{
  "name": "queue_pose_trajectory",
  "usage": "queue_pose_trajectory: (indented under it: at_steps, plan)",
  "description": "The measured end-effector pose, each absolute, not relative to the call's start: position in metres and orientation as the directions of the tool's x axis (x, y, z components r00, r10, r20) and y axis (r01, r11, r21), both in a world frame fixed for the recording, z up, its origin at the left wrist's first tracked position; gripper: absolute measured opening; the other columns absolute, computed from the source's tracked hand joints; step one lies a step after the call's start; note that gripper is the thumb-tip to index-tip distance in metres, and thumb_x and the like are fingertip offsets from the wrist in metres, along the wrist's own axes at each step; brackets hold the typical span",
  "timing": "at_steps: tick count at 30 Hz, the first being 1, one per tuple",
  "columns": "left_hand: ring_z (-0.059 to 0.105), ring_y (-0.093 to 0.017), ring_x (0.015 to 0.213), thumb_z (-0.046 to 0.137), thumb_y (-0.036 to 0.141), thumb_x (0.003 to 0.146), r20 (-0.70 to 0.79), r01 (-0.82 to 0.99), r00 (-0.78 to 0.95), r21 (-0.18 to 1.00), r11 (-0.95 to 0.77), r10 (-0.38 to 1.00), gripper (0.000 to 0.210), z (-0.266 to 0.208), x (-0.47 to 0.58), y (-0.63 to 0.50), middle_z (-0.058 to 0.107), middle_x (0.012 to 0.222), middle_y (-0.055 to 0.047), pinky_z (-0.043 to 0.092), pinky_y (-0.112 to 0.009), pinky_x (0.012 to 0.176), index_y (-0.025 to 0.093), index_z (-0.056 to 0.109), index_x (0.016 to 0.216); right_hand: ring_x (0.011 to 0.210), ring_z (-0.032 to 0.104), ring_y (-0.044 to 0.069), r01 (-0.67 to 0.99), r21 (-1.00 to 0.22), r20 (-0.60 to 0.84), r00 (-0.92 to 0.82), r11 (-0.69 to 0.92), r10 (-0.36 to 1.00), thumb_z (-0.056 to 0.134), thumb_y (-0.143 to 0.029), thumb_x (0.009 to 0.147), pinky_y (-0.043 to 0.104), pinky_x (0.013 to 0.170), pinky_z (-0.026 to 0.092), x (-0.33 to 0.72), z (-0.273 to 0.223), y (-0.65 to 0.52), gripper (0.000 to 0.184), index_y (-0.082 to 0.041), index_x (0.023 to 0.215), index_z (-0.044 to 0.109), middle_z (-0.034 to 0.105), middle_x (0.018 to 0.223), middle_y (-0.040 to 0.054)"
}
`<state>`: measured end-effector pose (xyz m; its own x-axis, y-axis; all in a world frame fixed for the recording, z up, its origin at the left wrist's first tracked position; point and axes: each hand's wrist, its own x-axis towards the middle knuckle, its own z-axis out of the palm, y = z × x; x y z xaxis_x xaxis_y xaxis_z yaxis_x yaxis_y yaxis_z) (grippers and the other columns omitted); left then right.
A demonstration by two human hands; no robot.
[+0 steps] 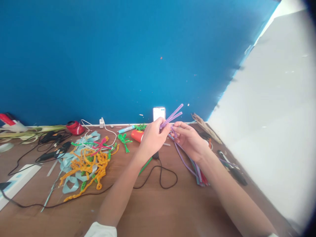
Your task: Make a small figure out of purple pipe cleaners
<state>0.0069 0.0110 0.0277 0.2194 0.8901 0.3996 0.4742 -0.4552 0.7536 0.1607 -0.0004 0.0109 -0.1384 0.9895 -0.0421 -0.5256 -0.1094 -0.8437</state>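
Note:
My left hand (156, 132) is closed round several purple pipe cleaners (174, 114), whose straight ends stick out up and to the right. Close beside it, my right hand (187, 136) pinches a bent part of the purple stems between thumb and fingers. Below the hands, a long purple stem loops down to a bundle of coloured pipe cleaners (201, 177) on the table, partly behind my right forearm. Behind my left hand a phone (159, 113) with a lit screen leans on the wall. A red bottle (137, 135) is partly hidden by the same hand.
On the left of the brown table (158, 210) lies a heap of orange twisted pipe cleaners (92, 163) with pale blue ribbon (70, 188). A black cable (81, 195) crosses toward the middle. A white power strip (18, 182) and a black marker (233, 169) lie near the sides.

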Motion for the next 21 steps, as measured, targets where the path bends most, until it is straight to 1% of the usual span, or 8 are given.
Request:
queue_pose_trajectory:
  at_steps: [3, 5, 8, 10, 14, 17, 19, 21]
  plan:
    - [0.043, -0.011, 0.06, 0.051, 0.036, 0.095, 0.416, 0.446, 0.203, 0.766, -0.462, 0.886, 0.025, 0.029, 0.007, 0.0104, 0.05, 0.065, 0.004, 0.031, -0.025, 0.057, 0.019, 0.052, 0.077, 0.064, 0.052, 0.007, -0.497, -0.866, -0.002, -0.122, -0.063, 0.992, 0.083, -0.018, 0.067, 0.02, 0.052, 0.036, 0.1605, 0.0096, 0.0007, 0.016, -0.019, 0.076, 0.071, 0.064, 0.076, -0.0028]
    - [0.044, -0.011, 0.061, 0.051, 0.037, 0.096, 0.421, 0.403, 0.2, 0.787, -0.467, 0.884, 0.025, 0.0295, 0.0067, 0.0094, 0.051, 0.066, 0.004, 0.033, -0.025, 0.058, 0.019, 0.054, 0.079, 0.067, 0.054, 0.009, -0.449, -0.892, 0.027, -0.161, -0.049, 0.987, 0.079, -0.016, 0.067, 0.021, 0.054, 0.037, 0.161, 0.0102, 0.0013, 0.012, -0.019, 0.078, 0.074, 0.066, 0.077, -0.0007]
    - [0.046, -0.011, 0.062, 0.051, 0.038, 0.096, 0.43, 0.357, 0.201, 0.805, -0.474, 0.88, 0.024, 0.0301, 0.0058, 0.0083, 0.054, 0.069, 0.003, 0.034, -0.024, 0.059, 0.019, 0.056, 0.082, 0.073, 0.059, 0.014, -0.403, -0.913, 0.046, -0.248, -0.06, 0.968, 0.072, -0.019, 0.071, 0.023, 0.055, 0.038, 0.1617, 0.0125, 0.0013, 0.009, -0.018, 0.079, 0.076, 0.067, 0.077, 0.0029]
    - [0.047, -0.011, 0.063, 0.052, 0.038, 0.096, 0.438, 0.341, 0.206, 0.806, -0.484, 0.875, 0.024, 0.0306, 0.0053, 0.0081, 0.054, 0.069, 0.002, 0.035, -0.024, 0.06, 0.019, 0.057, 0.082, 0.075, 0.059, 0.015, -0.418, -0.907, 0.06, -0.248, -0.051, 0.967, 0.071, -0.023, 0.075, 0.024, 0.055, 0.038, 0.1617, 0.0135, 0.0013, 0.009, -0.019, 0.081, 0.076, 0.067, 0.078, 0.0036]
    - [0.05, -0.012, 0.068, 0.052, 0.037, 0.096, 0.453, 0.295, 0.231, 0.811, -0.506, 0.861, 0.023, 0.032, 0.0052, 0.008, 0.059, 0.076, 0.001, 0.038, -0.024, 0.063, 0.018, 0.058, 0.085, 0.07, 0.054, 0.013, -0.482, -0.875, 0.082, -0.223, -0.036, 0.971, 0.074, -0.033, 0.08, 0.024, 0.054, 0.036, 0.1607, 0.0115, 0.0026, 0.013, -0.02, 0.084, 0.075, 0.062, 0.076, 0.0015]
    - [0.051, -0.012, 0.068, 0.051, 0.036, 0.097, 0.45, 0.287, 0.265, 0.807, -0.516, 0.853, 0.022, 0.0338, 0.0048, 0.0071, 0.06, 0.077, 0.001, 0.038, -0.024, 0.064, 0.018, 0.058, 0.086, 0.065, 0.049, 0.011, -0.499, -0.866, 0.092, -0.238, -0.04, 0.967, 0.079, -0.036, 0.079, 0.024, 0.054, 0.035, 0.1599, 0.0082, 0.0038, 0.017, -0.02, 0.082, 0.074, 0.058, 0.071, -0.0007]
    - [0.049, -0.011, 0.066, 0.05, 0.034, 0.097, 0.444, 0.308, 0.288, 0.796, -0.521, 0.848, 0.021, 0.0355, 0.0038, 0.0062, 0.059, 0.074, 0.002, 0.037, -0.024, 0.063, 0.018, 0.057, 0.086, 0.062, 0.046, 0.01, -0.494, -0.869, 0.103, -0.243, -0.032, 0.965, 0.081, -0.036, 0.077, 0.024, 0.054, 0.034, 0.1601, 0.0066, 0.0043, 0.017, -0.021, 0.081, 0.074, 0.056, 0.068, -0.0022]
    - [0.047, -0.012, 0.066, 0.05, 0.032, 0.096, 0.44, 0.359, 0.295, 0.771, -0.525, 0.848, 0.019, 0.0373, 0.0025, 0.0053, 0.057, 0.073, 0.002, 0.035, -0.025, 0.062, 0.018, 0.057, 0.085, 0.06, 0.044, 0.009, -0.455, -0.89, 0.115, -0.233, -0.004, 0.966, 0.082, -0.037, 0.076, 0.025, 0.054, 0.033, 0.1614, 0.0056, 0.0049, 0.019, -0.021, 0.08, 0.074, 0.056, 0.067, -0.0028]
